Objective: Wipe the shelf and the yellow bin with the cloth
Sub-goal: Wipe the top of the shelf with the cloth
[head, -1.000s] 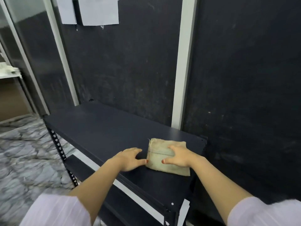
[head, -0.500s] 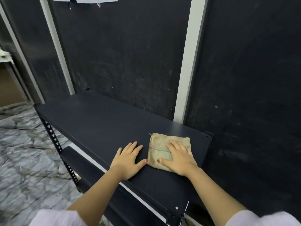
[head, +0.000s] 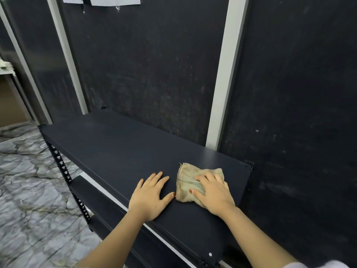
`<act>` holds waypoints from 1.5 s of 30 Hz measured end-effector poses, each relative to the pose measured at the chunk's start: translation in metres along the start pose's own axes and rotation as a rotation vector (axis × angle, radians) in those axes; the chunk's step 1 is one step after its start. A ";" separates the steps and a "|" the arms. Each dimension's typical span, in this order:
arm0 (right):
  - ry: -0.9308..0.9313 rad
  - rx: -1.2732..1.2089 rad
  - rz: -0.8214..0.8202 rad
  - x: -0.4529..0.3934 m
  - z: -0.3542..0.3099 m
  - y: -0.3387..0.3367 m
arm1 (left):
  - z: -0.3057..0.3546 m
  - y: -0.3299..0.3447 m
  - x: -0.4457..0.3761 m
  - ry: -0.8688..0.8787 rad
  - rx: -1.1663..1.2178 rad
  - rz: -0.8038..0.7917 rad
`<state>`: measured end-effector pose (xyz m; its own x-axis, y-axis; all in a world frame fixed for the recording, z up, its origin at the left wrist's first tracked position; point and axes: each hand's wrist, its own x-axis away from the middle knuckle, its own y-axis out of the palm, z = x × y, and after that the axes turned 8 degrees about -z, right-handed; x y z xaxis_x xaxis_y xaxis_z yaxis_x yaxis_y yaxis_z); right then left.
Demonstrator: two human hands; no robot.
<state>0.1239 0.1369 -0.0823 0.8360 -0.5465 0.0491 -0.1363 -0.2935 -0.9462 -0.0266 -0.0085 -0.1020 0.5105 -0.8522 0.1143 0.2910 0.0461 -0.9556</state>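
A folded beige cloth [head: 188,178] lies on the right end of the dark blue metal shelf [head: 116,147]. My right hand [head: 214,192] presses flat on the cloth with straight fingers. Just left of the cloth, my left hand [head: 149,196] rests flat on the shelf top, its thumb almost touching the cloth's edge. No yellow bin is in view.
A black wall with white vertical strips [head: 222,78] stands right behind the shelf. A lower shelf level [head: 96,198] and a perforated black post [head: 63,167] show below the front edge. Marble floor [head: 29,190] lies to the left. Papers [head: 114,0] hang at the top.
Both hands have flattened out on the shelf top; the left hand's fingers went from curled to spread. The cloth sits slightly more rumpled under the right hand. The camera has shifted closer.
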 end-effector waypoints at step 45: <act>0.242 -0.356 0.323 0.090 0.083 -0.059 | 0.092 -0.020 -0.002 0.051 0.230 -0.173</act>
<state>0.2517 0.1700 -0.0489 0.5811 -0.8057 -0.1147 -0.5736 -0.3054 -0.7601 0.0414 0.0406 -0.0580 0.3979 -0.8825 0.2507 0.5490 0.0101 -0.8358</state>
